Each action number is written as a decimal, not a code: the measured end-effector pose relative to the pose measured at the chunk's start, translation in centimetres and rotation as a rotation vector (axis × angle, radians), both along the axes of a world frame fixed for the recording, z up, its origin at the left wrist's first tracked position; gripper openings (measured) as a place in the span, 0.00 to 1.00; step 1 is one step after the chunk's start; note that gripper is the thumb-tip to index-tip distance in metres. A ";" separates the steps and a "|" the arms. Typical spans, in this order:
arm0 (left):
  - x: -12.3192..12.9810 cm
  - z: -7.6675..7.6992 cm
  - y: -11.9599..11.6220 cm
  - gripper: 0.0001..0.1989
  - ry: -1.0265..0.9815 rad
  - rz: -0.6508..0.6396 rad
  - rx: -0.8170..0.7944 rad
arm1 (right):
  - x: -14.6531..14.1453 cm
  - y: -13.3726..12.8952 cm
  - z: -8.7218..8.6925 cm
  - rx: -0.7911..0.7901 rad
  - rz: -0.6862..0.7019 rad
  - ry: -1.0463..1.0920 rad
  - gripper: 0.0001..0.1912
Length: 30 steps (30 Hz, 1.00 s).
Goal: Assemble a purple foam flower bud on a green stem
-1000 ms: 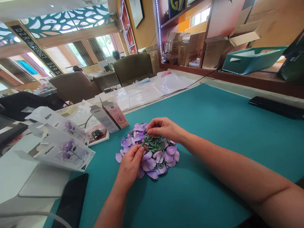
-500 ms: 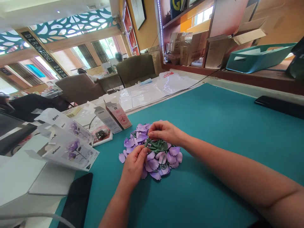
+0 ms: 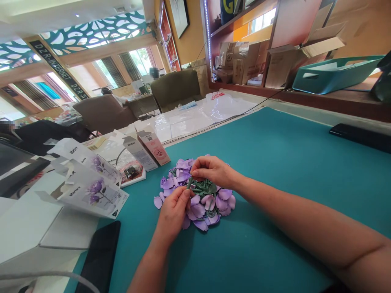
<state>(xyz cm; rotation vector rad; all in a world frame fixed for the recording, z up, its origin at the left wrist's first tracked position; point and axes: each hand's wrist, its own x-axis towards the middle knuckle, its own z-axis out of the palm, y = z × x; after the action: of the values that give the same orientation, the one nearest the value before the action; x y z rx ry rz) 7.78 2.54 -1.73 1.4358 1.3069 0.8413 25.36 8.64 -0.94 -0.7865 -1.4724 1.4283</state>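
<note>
A green plastic flower stem (image 3: 203, 188) lies on a heap of lilac artificial petals (image 3: 198, 210), its thin end rising between the hands. The left hand (image 3: 173, 213) pinches that end with closed fingers; the right hand (image 3: 214, 171) curls just above, its grip unclear, over a teal mat (image 3: 275, 162).

The teal mat (image 3: 290, 162) spreads away from me, with a black phone (image 3: 99, 260) at its near left edge and another black phone (image 3: 360, 137) at its far right edge. On my left lie printed card sleeves (image 3: 91, 183) showing purple flowers, just beside a pink carton (image 3: 153, 148) and a grey carton (image 3: 139, 154). Beyond the mat are clear plastic sheets (image 3: 195, 122), and far right, cardboard boxes (image 3: 244, 63) and a teal tray (image 3: 336, 75) sit on shelves.
</note>
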 end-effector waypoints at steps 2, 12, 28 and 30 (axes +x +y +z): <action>0.0 0.1 0.0 0.22 -0.009 -0.003 -0.008 | 0.0 0.0 -0.1 0.012 0.006 -0.001 0.05; -0.1 0.6 -0.1 0.18 -0.031 -0.032 -0.027 | 0.0 -0.2 0.1 0.048 0.023 -0.023 0.03; 0.3 0.8 -0.4 0.20 -0.165 -0.024 -0.102 | 0.1 -0.5 0.2 0.070 0.057 0.034 0.10; 0.2 0.8 -0.5 0.20 -0.175 -0.023 -0.100 | 0.1 -0.6 0.2 0.051 0.063 0.052 0.10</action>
<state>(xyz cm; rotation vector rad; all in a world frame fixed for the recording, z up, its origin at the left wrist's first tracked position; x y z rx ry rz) 8.02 2.05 -0.93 1.2671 1.1809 0.8543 25.43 8.08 -0.72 -0.6715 -1.4992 1.4423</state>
